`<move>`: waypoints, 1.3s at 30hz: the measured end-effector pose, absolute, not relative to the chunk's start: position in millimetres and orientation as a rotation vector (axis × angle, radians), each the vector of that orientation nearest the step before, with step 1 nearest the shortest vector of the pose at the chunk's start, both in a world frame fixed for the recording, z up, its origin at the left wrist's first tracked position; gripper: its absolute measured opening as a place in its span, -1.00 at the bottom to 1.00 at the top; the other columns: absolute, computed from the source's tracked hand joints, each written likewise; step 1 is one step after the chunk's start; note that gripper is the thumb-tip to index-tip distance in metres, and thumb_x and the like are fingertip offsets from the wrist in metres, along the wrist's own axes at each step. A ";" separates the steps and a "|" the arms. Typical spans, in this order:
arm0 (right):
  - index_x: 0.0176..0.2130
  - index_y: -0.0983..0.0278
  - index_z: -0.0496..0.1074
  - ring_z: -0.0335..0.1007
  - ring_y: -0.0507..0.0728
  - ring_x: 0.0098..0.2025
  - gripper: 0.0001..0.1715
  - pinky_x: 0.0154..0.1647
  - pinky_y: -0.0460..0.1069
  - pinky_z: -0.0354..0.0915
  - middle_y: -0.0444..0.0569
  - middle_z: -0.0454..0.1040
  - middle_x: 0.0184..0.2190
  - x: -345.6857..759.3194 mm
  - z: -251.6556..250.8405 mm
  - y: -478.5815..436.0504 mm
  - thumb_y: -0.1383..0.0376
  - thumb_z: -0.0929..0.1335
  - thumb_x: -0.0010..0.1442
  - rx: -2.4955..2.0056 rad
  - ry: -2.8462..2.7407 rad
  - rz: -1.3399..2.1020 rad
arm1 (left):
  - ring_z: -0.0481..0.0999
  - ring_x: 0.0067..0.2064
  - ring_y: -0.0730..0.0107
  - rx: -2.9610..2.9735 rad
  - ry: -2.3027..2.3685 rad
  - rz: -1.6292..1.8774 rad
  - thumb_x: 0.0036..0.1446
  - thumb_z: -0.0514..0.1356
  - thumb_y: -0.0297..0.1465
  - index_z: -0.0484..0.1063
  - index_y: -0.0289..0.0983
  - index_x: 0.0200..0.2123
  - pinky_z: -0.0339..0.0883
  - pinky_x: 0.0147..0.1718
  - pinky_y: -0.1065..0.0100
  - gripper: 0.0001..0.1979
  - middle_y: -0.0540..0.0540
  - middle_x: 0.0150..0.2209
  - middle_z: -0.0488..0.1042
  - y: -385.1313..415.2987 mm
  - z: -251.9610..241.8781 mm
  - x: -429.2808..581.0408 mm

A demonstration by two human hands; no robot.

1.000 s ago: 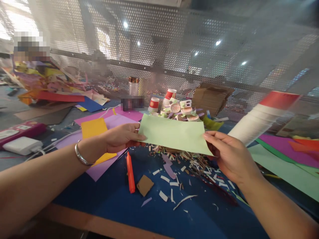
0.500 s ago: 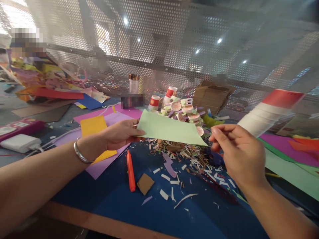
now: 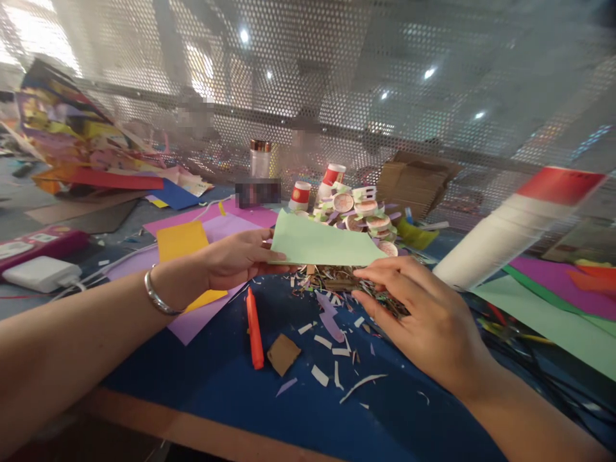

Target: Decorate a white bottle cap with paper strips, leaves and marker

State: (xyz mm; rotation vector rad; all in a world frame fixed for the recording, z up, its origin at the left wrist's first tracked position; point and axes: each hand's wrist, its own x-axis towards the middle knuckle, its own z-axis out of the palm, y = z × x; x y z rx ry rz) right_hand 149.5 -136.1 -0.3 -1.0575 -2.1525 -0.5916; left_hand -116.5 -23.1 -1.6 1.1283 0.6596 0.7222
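Note:
A pale green sheet of paper [image 3: 322, 240] is held above the table, its left end pinched between the thumb and fingers of my left hand [image 3: 240, 260], which wears a silver bangle [image 3: 156, 292]. At the paper's lower right edge is my right hand [image 3: 418, 314], thumb and fingers apart with a gap between them; whether a fingertip touches the paper I cannot tell. Below the sheet, a red-orange marker [image 3: 254, 328] and a small brown cardboard piece [image 3: 283, 354] lie on the blue tabletop [image 3: 206, 385].
Paper scraps [image 3: 332, 321] are strewn in front. Behind stand a heap of cut cup pieces [image 3: 360, 208], red-and-white paper cups [image 3: 301, 196] and flattened cardboard [image 3: 414, 183]. A leaning cup stack [image 3: 520, 224] is at right. Purple paper [image 3: 187, 330] and a power strip [image 3: 43, 244] are left.
My right hand has moved left and inward to the paper's lower right edge, its thumb and fingers now parted. My left hand still holds the sheet in nearly the same place.

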 end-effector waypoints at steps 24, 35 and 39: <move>0.04 0.32 0.49 0.63 0.19 -0.09 -0.70 -0.09 0.06 0.54 0.11 0.62 -0.05 144.0 -4.9 -135.5 0.48 0.35 0.34 -1.109 -2.145 -0.759 | 0.59 -0.04 0.18 1.297 0.481 0.661 0.03 0.38 -0.59 0.49 -0.31 0.05 0.43 -0.09 0.28 -0.53 -0.24 -0.04 0.60 -29.8 -12.2 -109.3; 0.05 0.34 0.52 0.62 0.19 0.00 -0.68 0.02 0.10 0.56 0.13 0.63 0.01 143.1 -7.4 -134.8 0.50 0.32 0.34 -1.104 -2.114 -0.701 | 0.61 -0.01 0.23 1.211 0.409 0.596 0.05 0.34 -0.65 0.46 -0.32 0.09 0.45 -0.04 0.34 -0.50 -0.25 0.02 0.59 -34.7 -6.2 -105.4; 0.04 0.33 0.53 0.62 0.19 0.01 -0.66 0.06 0.11 0.55 0.15 0.63 0.02 144.1 -8.5 -134.4 0.51 0.31 0.34 -1.088 -2.124 -0.667 | 0.61 -0.02 0.23 1.197 0.409 0.560 0.04 0.35 -0.66 0.43 -0.28 0.13 0.48 -0.11 0.36 -0.43 -0.24 0.03 0.59 -35.4 -7.8 -106.0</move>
